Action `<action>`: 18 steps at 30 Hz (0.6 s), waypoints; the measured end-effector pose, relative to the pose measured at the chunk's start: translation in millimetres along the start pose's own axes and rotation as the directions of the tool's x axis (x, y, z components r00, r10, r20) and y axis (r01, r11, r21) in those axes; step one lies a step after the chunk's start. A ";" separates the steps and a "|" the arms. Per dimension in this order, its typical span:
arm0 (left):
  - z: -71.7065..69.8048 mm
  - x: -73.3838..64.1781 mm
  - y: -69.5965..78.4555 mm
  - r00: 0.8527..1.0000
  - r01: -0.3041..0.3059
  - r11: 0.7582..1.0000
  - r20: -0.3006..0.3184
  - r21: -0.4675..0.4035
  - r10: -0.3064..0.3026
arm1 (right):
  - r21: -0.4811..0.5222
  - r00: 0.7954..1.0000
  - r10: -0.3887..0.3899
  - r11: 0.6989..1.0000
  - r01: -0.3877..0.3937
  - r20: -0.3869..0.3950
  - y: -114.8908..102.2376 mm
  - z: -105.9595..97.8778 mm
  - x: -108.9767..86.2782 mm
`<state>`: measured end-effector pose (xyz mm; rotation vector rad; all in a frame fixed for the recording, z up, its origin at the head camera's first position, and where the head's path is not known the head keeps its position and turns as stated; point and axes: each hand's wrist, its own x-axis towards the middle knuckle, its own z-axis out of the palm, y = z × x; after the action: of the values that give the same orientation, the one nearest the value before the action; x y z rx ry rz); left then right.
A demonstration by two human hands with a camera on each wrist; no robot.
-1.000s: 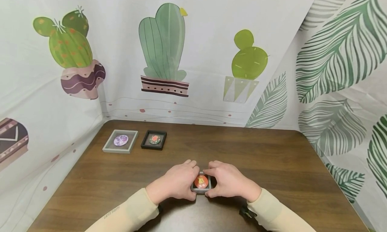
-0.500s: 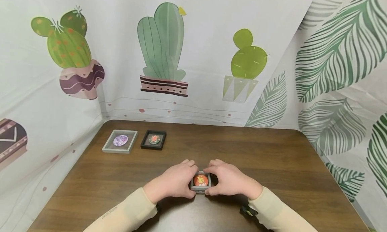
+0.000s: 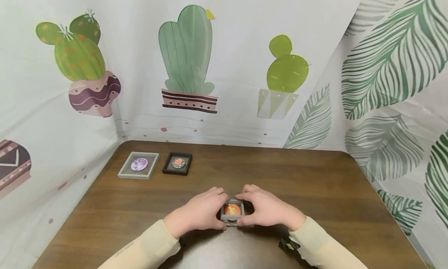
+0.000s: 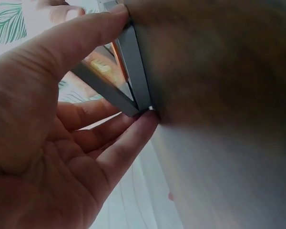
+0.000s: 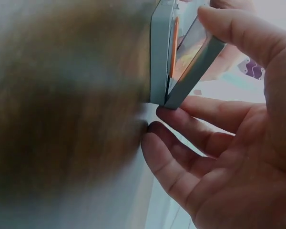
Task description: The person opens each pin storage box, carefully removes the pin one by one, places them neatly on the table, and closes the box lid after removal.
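Observation:
A small grey display frame (image 3: 233, 217) with an orange round badge (image 3: 232, 209) inside lies on the brown table in front of the person. Its clear lid (image 5: 195, 78) tilts up from the base (image 5: 159, 57), joined at the far edge, so the side forms a V. From the left, the left hand (image 3: 199, 213) grips it, thumb at the front edge of the base and fingers at the far edge. The right hand (image 3: 267, 208) holds the opposite side, its thumb on the raised front of the lid and fingertips at the far edge.
At the table's back left lie a light grey frame (image 3: 134, 177) with a purple round badge (image 3: 139, 164) and a black frame (image 3: 175, 173) with a red-and-green badge (image 3: 178, 163). A white curtain (image 3: 241, 47) printed with cacti and leaves hangs behind the table.
The lid's front edge has risen away from the base, leaving a gap below it at the front. Both hands stay at nearly the same place, and the two other frames lie unmoved.

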<state>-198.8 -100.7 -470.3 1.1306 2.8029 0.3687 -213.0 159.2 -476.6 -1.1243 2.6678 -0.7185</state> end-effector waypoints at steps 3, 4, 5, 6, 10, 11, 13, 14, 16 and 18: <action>0.2 1.0 -0.9 1.000 -0.003 1.000 -0.002 -0.013 0.003 | 0.030 1.000 0.004 1.000 -0.004 -0.004 2.7 -1.6 -1.6; 0.0 0.8 -1.0 1.000 -0.002 1.000 -0.005 -0.016 0.002 | 0.036 1.000 0.002 0.999 -0.001 -0.006 3.4 -1.7 -1.7; -0.3 0.7 -1.1 1.000 0.002 1.000 -0.009 -0.018 -0.002 | 0.040 1.000 -0.002 0.999 0.002 -0.010 4.0 -2.0 -1.7; -0.3 0.6 -1.3 1.000 0.005 1.000 -0.013 -0.018 -0.005 | 0.044 1.000 -0.005 0.999 0.006 -0.012 4.3 -2.3 -1.7; 0.6 -0.9 -1.7 1.000 0.013 1.000 -0.014 -0.017 -0.014 | 0.051 0.999 -0.031 0.998 0.032 -0.014 4.0 -3.0 -1.9; 1.5 -1.1 -2.0 1.000 0.015 1.000 -0.013 -0.014 -0.015 | 0.051 0.999 -0.038 0.998 0.039 -0.015 4.1 -3.0 -2.1; 2.9 -1.3 -2.7 1.000 0.013 1.000 -0.015 -0.008 -0.013 | 0.053 0.998 -0.053 0.997 0.054 -0.018 4.7 -2.8 -2.4; 3.3 -1.1 -3.1 1.000 0.012 1.000 -0.014 -0.004 -0.012 | 0.051 0.998 -0.063 0.997 0.064 -0.021 5.3 -2.8 -2.4; 4.0 -0.4 -3.8 1.000 0.010 1.000 -0.016 0.000 -0.010 | 0.054 0.996 -0.087 0.995 0.089 -0.030 6.8 -3.1 -2.4; 4.0 0.3 -4.0 1.000 0.008 1.000 -0.020 0.004 -0.008 | 0.063 0.994 -0.106 0.992 0.108 -0.038 8.6 -3.4 -2.0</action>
<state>-201.0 -102.5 -475.2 1.1219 2.8261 0.3759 -218.1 167.0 -477.9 -1.2566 2.6076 -0.8443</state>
